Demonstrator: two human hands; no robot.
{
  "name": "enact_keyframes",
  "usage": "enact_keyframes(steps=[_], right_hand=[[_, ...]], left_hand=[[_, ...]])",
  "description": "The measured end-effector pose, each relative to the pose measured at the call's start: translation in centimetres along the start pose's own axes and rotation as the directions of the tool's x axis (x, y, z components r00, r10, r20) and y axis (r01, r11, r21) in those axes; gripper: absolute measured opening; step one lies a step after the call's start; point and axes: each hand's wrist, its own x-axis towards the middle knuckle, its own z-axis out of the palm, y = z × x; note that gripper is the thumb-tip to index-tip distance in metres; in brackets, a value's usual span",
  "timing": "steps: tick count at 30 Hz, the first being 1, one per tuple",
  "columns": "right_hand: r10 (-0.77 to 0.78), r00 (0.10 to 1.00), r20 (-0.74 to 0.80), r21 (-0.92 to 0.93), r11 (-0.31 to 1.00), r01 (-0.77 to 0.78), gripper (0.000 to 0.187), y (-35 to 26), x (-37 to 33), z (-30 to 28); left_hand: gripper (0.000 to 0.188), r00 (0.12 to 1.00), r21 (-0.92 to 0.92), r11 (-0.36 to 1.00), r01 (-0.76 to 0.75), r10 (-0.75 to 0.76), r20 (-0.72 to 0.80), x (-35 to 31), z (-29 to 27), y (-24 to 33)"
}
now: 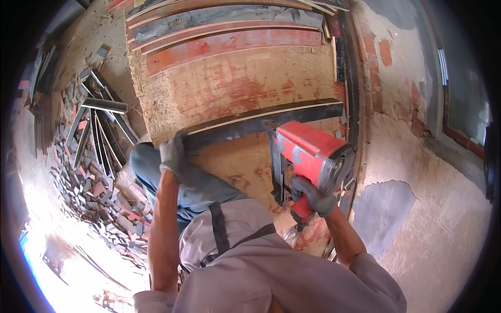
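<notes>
Right hand (312, 195), grey-gloved, clamped on red nail gun (312, 156) grip; left hand (172, 155) gripping dark flat strip (261, 121) across worn, red-stained plywood board (229, 83).

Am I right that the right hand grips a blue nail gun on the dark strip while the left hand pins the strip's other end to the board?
Not quite: the nail gun is red, not blue, as the head view shows. The rest holds: the right hand grips it on the dark strip, and the left hand pins the strip's other end to the board.
</notes>
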Motion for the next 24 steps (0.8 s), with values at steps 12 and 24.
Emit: enact_keyframes(steps=[12,24], right_hand=[[-0.044,0.99,0.133,0.062,0.997,0.036,0.006,-4.7,0.8,2.3],[0.014,0.983,0.181,0.148,0.988,-0.041,0.01,-6.2,0.0,3.5]], left_hand=[[0.033,0.975,-0.151,0.97,0.191,-0.205,-0.086,-4.7,5.5,1.7],[0.029,0.999,-0.084,0.996,0.024,-0.021,0.04,-2.1,4.3,-1.9]])
